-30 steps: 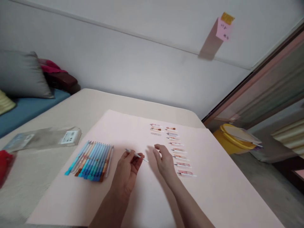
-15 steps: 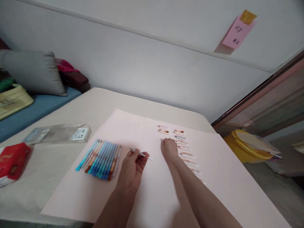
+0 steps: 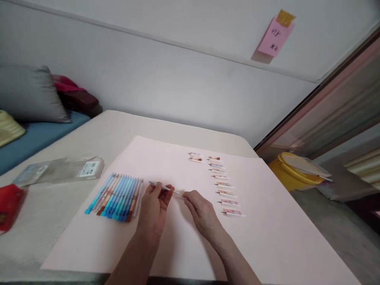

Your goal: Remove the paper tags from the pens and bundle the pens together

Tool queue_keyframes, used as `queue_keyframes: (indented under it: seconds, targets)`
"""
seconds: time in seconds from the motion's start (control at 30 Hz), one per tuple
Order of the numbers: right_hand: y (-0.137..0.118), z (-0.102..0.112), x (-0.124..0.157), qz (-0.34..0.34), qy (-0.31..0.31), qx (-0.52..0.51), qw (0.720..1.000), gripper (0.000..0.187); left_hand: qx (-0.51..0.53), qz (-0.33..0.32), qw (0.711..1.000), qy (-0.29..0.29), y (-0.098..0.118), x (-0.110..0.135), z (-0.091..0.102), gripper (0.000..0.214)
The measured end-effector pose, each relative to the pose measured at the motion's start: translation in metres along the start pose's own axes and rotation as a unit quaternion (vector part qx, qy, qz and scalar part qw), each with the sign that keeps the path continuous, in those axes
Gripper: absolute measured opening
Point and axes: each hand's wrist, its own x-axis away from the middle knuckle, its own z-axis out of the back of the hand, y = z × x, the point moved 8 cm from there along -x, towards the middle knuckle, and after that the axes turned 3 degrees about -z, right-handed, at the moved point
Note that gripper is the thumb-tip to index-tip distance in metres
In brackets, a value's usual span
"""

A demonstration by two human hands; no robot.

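My left hand [image 3: 154, 200] pinches a pale, slim pen [image 3: 158, 185] above the pink sheet, its thin white end pointing right. Close to that end, my right hand [image 3: 199, 206] has its fingers closed on a small translucent piece [image 3: 181, 197]; whether the two pieces touch, I cannot tell. Left of my left hand lies a tight row of blue, brown and white pens [image 3: 120, 198]. Beyond my right hand, several short pen parts with dark tips [image 3: 227, 193] form a column, and two more [image 3: 195, 159] lie just left of its top.
The pink sheet [image 3: 267, 221] covers much of the table [image 3: 142, 122]. A clear plastic sleeve [image 3: 69, 170] and a red packet [image 3: 10, 204] are at the left. A yellow bucket [image 3: 282, 174] stands off the right edge. White wall rises behind.
My right hand has come back toward me and left from the column of pen parts to the end of the pen in my left hand. The view has turned slightly right.
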Motion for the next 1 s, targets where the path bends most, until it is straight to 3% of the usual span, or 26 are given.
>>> queue_keyframes:
  seconds: [0.27,0.67,1.0]
  targets:
    - [0.011,0.001,0.0,-0.022,0.011,0.009,1.0,0.018,-0.013,-0.016,0.999,0.03,0.005,-0.005,0.003,0.008]
    - [0.013,0.007,0.008,-0.031,0.031,0.009,0.999,0.018,-0.089,-0.054,0.995,-0.003,-0.001,0.007,-0.006,0.008]
    - [0.01,0.004,0.013,-0.043,0.05,0.023,0.998,0.017,-0.186,-0.002,0.981,-0.052,-0.026,0.021,-0.011,0.021]
